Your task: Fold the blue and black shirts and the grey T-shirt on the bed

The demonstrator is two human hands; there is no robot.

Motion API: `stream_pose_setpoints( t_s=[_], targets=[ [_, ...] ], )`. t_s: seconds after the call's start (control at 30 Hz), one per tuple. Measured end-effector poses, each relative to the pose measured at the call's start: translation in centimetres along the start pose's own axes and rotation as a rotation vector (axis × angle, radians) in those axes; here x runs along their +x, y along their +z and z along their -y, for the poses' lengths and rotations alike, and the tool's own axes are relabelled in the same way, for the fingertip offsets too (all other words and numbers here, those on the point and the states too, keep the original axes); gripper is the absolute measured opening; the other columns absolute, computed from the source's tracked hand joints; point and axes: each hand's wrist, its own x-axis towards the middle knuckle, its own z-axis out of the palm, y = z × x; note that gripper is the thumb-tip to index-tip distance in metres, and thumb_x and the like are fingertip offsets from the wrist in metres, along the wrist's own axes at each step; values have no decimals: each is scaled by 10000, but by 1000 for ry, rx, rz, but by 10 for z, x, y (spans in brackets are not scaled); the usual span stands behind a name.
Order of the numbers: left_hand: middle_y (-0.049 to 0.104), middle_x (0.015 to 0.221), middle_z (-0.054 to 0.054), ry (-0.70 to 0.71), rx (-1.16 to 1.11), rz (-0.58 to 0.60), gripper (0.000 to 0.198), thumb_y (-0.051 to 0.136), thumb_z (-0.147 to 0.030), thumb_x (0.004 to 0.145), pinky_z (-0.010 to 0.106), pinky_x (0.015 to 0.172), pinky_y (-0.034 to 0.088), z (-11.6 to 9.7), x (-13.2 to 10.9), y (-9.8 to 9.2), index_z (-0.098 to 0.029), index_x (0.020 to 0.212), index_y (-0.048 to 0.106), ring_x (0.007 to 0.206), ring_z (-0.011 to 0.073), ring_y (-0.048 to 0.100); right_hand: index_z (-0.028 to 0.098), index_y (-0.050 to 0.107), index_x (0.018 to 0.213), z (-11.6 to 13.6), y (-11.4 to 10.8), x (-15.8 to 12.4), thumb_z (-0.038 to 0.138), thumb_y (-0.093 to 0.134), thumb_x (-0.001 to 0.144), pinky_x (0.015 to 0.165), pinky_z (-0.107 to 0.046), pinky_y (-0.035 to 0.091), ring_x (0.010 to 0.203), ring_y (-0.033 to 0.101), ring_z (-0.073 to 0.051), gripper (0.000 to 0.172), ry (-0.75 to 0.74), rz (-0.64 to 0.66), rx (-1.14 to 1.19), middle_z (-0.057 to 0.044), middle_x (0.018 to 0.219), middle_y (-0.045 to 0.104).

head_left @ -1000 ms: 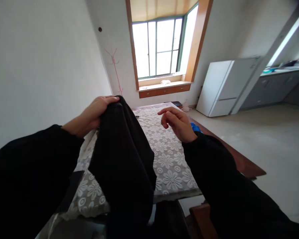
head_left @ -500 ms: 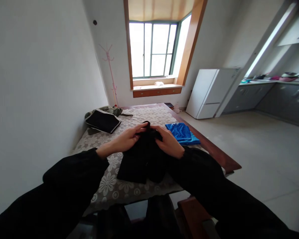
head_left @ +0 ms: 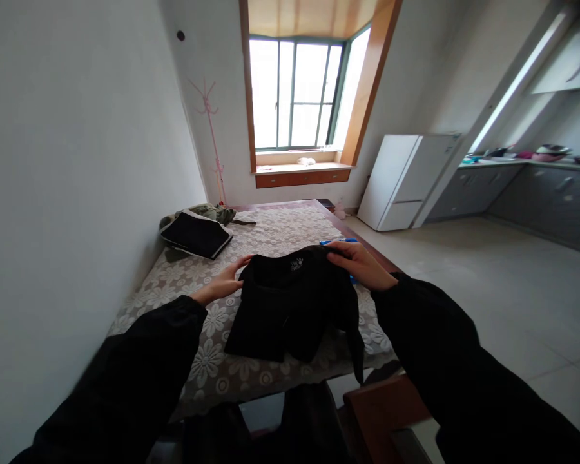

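A black long-sleeved shirt (head_left: pixel 290 309) is spread between my hands, its lower part lying on the floral tablecloth (head_left: pixel 217 348). Its neckline faces away from me and shows a small pale print inside the collar. My left hand (head_left: pixel 227 280) is closed on the shirt's left shoulder. Closed on the right shoulder, my right hand (head_left: pixel 360 263) keeps that side raised. One sleeve dangles at the right, past the near table edge. Behind the shirt and my right hand, a folded blue cloth (head_left: pixel 341 241) is mostly hidden.
A black flat item with a pale border (head_left: pixel 196 233) rests at the far left, against a green camouflage bag (head_left: pixel 207 211). Beyond the table stand a pink coat rack (head_left: pixel 212 138) and a white fridge (head_left: pixel 401 180). A brown wooden seat (head_left: pixel 384 412) is at the near right.
My hands have moved apart, spreading the bunched top of the shirt so its neckline and collar print show. The right sleeve now hangs down, and the blue cloth is largely covered.
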Motion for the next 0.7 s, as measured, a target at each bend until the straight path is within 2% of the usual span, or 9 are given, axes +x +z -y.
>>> stream_pose_setpoints(
  t_s=[0.1,0.13,0.2,0.27,0.37,0.43,0.53,0.6,0.7],
  targets=[
    [719,1186,98,-158,-242,119,541,781,-262,725,378,976,511,4,11,10,-183,1241,635,1115,259,667,202,743,929,-3,-7,1,641,603,910,813,-373,534,927,638,-252,461,-27,53,-153,-61,951,701],
    [737,1087,76,-208,-280,124,467,779,-293,747,333,867,531,7,12,12,-176,1181,654,989,228,692,204,741,914,-6,-8,-1,631,622,898,807,-371,530,927,632,-253,443,-35,60,-227,-64,954,693],
    [728,936,37,-276,-319,104,392,783,-351,773,254,684,490,13,11,12,-163,1097,667,780,161,666,204,729,916,-15,-11,-8,572,677,868,779,-365,520,890,624,-247,375,-19,71,-366,-59,938,689],
    [706,877,18,-301,-342,81,394,808,-366,757,219,613,436,18,6,7,-155,1059,670,709,126,621,203,713,952,-25,-14,-19,478,681,873,748,-357,511,831,625,-232,288,36,93,-453,-44,904,698],
    [686,867,16,-315,-362,69,399,848,-327,700,213,632,441,13,-4,-8,-153,1007,662,739,127,611,204,689,1010,-39,-21,-33,300,608,902,775,-354,509,851,645,-232,165,49,46,-617,-48,942,718],
    [660,844,1,-276,-352,23,363,857,-308,684,210,644,447,-5,-10,-20,-167,929,630,746,123,604,197,677,1037,-45,-28,-38,208,567,896,805,-363,502,938,650,-257,180,-8,-32,-849,-81,1021,715],
    [632,857,-22,-148,-302,-92,358,843,-316,709,204,646,450,-57,-17,-34,-196,837,531,736,108,584,181,679,1034,-49,-41,-34,172,538,894,780,-367,495,993,650,-293,199,-75,-69,-1156,-123,1063,703],
    [638,884,-22,-86,-228,-144,367,823,-313,729,216,653,461,-99,-21,-41,-209,815,482,738,110,576,175,692,1033,-45,-50,-27,203,537,903,745,-366,501,929,669,-291,204,-78,-106,-1203,-125,1046,706],
    [642,891,-13,-25,-68,-185,388,809,-304,710,259,686,495,-156,-29,-53,-219,751,433,745,126,576,176,724,1046,-24,-62,-16,248,522,915,766,-386,522,870,691,-289,251,-115,-231,-1087,-115,1031,725]
  ],
)
